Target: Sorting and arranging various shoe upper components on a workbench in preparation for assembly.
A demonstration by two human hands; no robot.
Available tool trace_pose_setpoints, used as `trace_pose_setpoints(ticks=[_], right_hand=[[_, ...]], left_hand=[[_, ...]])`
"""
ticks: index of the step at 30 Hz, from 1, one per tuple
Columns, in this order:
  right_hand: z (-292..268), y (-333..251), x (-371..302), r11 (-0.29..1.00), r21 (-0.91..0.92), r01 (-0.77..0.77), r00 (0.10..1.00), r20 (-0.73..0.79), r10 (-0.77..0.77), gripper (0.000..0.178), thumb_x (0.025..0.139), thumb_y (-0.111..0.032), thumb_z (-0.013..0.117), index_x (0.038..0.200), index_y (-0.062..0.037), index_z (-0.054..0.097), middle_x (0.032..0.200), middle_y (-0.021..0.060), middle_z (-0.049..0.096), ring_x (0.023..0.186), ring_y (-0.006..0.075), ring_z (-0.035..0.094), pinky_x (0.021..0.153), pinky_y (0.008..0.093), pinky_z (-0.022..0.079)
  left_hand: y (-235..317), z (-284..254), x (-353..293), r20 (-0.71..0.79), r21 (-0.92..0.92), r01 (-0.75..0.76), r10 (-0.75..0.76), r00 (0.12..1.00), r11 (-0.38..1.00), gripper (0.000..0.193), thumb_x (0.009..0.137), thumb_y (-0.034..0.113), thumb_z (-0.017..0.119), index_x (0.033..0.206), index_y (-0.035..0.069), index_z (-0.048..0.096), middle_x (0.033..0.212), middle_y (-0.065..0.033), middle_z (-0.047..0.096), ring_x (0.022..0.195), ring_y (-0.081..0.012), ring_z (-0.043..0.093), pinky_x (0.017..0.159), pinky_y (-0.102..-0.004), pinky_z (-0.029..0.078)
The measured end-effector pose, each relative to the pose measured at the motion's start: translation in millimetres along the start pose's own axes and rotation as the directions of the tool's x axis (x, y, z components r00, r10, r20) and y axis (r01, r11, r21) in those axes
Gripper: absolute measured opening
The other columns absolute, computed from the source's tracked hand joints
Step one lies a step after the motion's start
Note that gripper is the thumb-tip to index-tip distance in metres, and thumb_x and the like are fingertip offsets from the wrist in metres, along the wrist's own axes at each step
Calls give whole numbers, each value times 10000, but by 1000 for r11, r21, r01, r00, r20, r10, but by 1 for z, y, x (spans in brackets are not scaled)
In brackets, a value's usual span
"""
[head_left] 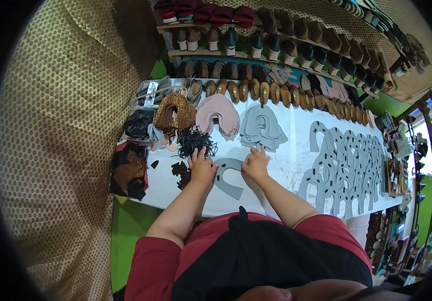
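Note:
A grey U-shaped cut piece [229, 189] lies on the white tabletop in front of me, with small black tabs on its band. My left hand [202, 168] is at its left edge, fingers spread, close to a heap of thin black strips [196, 142]. At the upper right part of the same piece, my right hand [257, 164] rests with its thumb side on the band and the other fingers raised apart. Whether a small tab is under those fingertips is hidden. Beside my left wrist lies a small pile of dark brown scraps [181, 174].
Stacks of pink [218, 114] and grey cut pieces [262, 125] lie beyond my hands. Leopard-print pieces [175, 113] sit at the left. Rows of tabbed grey pieces [344, 168] cover the table's right side. Shoe forms [264, 94] line the back, below shoe shelves [276, 56].

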State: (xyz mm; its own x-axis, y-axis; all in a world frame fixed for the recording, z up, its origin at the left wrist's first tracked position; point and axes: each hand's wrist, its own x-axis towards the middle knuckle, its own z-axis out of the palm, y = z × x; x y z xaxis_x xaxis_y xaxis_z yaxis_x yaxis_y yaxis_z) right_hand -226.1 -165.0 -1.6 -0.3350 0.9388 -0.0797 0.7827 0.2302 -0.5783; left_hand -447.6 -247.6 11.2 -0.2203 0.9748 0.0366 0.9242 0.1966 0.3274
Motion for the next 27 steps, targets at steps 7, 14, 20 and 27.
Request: trace_pose_setpoints(ticks=[7,14,20,27], right_hand=[[5,10,0,999,-38,4,999,-52,-6,178,737,-264,760,767,-102,692,1494,146,466,1475,462,190,1066,798,105],[-12,12,-3,991,-135,-2,1000,11,4,252,794,-332,750,797,-79,759,1488,134,468,1488,406,189,1101,761,73],[-13,11,-7,938,-335,86,994,-41,-105,365,822,-356,717,1088,-106,716,1519,107,426,1489,386,196,1107,755,86],[17,-31,-25,772,-207,602,773,395,-497,850,881,-466,626,1533,-36,289,1598,153,294,1489,360,235,1196,576,171]], left_hand=[[8,23,-17,5,342,-239,253,968,909,588,953,313,548,1495,142,398,1635,-83,228,1517,-343,142,1160,-664,70],[20,5,-22,339,84,-332,286,896,939,714,985,442,458,1568,91,243,1658,-81,171,1534,-298,122,1180,-632,-25],[19,2,-22,321,81,-320,279,905,944,843,929,553,507,1576,96,219,1665,-97,135,1540,-305,77,1176,-637,-39],[-44,-23,-61,149,135,-102,82,985,986,965,850,591,590,1590,126,182,1669,-127,100,1532,-373,78,1133,-706,-5]])
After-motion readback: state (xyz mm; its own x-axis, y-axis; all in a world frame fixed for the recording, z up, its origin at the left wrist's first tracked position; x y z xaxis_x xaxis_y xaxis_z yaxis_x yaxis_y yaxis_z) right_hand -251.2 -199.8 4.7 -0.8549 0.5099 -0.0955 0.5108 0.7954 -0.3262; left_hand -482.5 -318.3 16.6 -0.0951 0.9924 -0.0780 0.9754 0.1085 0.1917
